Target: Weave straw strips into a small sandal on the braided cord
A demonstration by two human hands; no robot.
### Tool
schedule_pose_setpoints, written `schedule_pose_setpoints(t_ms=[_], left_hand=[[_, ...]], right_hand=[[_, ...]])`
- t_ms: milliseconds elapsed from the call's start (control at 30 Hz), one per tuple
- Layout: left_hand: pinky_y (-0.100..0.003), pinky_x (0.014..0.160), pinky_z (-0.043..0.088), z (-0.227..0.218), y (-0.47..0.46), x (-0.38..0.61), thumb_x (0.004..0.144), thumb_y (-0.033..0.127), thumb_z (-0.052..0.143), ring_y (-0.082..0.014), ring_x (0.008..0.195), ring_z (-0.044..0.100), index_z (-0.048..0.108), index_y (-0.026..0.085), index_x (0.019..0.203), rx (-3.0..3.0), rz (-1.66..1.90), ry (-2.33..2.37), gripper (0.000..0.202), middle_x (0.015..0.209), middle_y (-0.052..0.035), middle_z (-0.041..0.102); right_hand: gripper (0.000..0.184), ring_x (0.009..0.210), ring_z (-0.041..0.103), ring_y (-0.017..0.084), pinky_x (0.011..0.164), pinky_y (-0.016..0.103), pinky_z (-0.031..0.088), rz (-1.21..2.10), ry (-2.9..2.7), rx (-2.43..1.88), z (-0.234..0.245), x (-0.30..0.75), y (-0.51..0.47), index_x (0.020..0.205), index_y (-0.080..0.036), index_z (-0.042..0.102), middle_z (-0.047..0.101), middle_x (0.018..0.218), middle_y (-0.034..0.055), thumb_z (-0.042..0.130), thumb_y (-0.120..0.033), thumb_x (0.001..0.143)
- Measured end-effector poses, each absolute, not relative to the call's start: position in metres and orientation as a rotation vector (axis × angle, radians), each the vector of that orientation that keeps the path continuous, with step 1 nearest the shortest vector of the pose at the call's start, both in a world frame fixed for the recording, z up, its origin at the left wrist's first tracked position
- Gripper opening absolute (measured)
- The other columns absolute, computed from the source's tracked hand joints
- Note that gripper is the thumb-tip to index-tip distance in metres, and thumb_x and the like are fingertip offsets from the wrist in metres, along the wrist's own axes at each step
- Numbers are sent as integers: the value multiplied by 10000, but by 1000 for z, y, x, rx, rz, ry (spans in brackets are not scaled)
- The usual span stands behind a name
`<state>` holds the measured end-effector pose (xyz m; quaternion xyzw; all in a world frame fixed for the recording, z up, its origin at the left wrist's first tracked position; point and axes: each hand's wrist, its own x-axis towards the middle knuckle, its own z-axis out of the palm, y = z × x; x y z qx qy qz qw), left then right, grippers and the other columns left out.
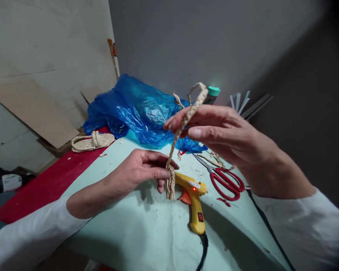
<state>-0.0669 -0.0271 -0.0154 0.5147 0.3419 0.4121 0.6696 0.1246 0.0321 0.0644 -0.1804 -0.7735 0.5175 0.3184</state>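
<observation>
A tan braided straw cord (178,137) stretches at a slant between both hands above the pale green table (147,229). My left hand (142,170) pinches its lower end, which hangs frayed beside a yellow hot glue gun (194,201). Higher up, my right hand (224,137) grips the upper part, and the cord's tip sticks out above the fingers. Red-handled scissors (224,180) lie just under my right wrist.
A crumpled blue plastic bag (135,111) fills the back of the table. A coil of straw braid (92,142) lies on a red sheet (45,184) at left. The glue gun's black cable (203,250) runs off the front edge. White strips (243,101) lean at back right.
</observation>
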Motion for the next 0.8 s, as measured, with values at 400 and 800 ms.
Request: schedule_pose_setpoints(t_ms=[400,800], left_hand=[[-189,557,507,-26,-27,-70,781,163,719,-88,544,625,668,120,859,1055,827,780,103,734,-16,653],[-192,558,540,-30,-25,-68,768,130,734,-101,542,647,657,140,855,992,925,789,117,649,-1,665]], right_hand=[[160,905,700,155,780,228,596,811,-1942,-714,42,150,-13,979,-195,729,703,1002,22,600,-137,905],[273,986,674,135,859,193,595,451,-1855,-809,-11,164,-51,1042,-235,701,737,997,-6,569,-62,877]])
